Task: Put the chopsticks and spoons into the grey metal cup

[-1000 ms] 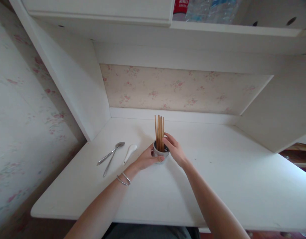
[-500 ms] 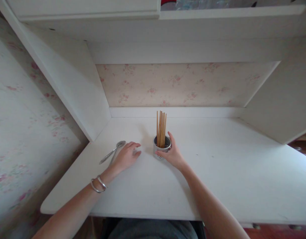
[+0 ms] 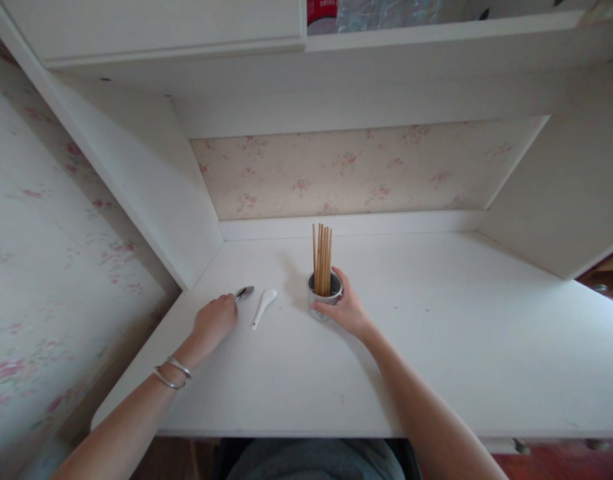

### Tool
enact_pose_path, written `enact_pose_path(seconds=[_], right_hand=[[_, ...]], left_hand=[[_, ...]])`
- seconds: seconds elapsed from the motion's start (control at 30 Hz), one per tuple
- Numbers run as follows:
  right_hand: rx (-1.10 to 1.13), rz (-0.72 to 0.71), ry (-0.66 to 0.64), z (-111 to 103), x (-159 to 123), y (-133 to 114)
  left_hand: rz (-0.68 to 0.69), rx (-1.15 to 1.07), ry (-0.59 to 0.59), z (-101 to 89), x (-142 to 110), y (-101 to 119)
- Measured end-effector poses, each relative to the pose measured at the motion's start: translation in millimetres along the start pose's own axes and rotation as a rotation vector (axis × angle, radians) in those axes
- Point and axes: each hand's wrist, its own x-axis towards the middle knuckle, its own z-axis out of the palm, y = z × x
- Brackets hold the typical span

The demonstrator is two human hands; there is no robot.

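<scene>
A small grey perforated holder [image 3: 324, 297] stands upright on the white desk [image 3: 436, 347], with several wooden chopsticks [image 3: 322, 259] sticking up out of it. My right hand [image 3: 347, 308] is wrapped round the holder's right side. My left hand [image 3: 214, 320] rests on the desk to the left, its fingers curled over the handles of the metal spoons [image 3: 244, 292]; only the spoon bowls show past the fingertips. A white ceramic spoon [image 3: 263, 306] lies just right of that hand, untouched.
The desk sits in a white alcove with slanted side panels [image 3: 151, 180] and floral wallpaper [image 3: 356, 167] behind. A shelf overhead holds plastic bottles [image 3: 366, 10]. Floral wall runs along the left.
My left hand left the holder, passed over the white spoon and closed over the metal spoons further left. My right hand shifted from the chopsticks to gripping the holder's side.
</scene>
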Motion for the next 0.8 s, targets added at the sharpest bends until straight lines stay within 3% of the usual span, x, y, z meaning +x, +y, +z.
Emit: enact_pose_path(seconds=[0.17, 0.3, 0.5, 0.6, 0.7, 0.8], right_hand=[[-0.053, 0.005, 0.004, -1.2, 0.4, 0.6], [-0.108, -0.007, 0.016, -0.6, 1.5, 1.7], [-0.079, -0.006, 0.013, 0.7, 1.1, 4.1], [-0.058, -0.015, 0.01, 1.0, 0.2, 5.0], [-0.077, -0.027, 0.017, 0.7, -0.7, 4.0], [-0.097, -0.047, 0.022, -0.1, -1.2, 2.2]], left_hand=[[-0.025, -0.05, 0.013, -9.7, 3.4, 1.7], [0.028, -0.327, 0.061, -39.0, 3.6, 12.9], [0.181, -1.13, 0.244, -110.5, 8.0, 67.5], [0.215, -1.321, 0.322, -131.2, 19.1, 100.5], [0.247, -1.316, 0.341, -127.4, 32.1, 126.5], [0.265, -1.263, 0.324, -103.5, 40.9, 142.5]])
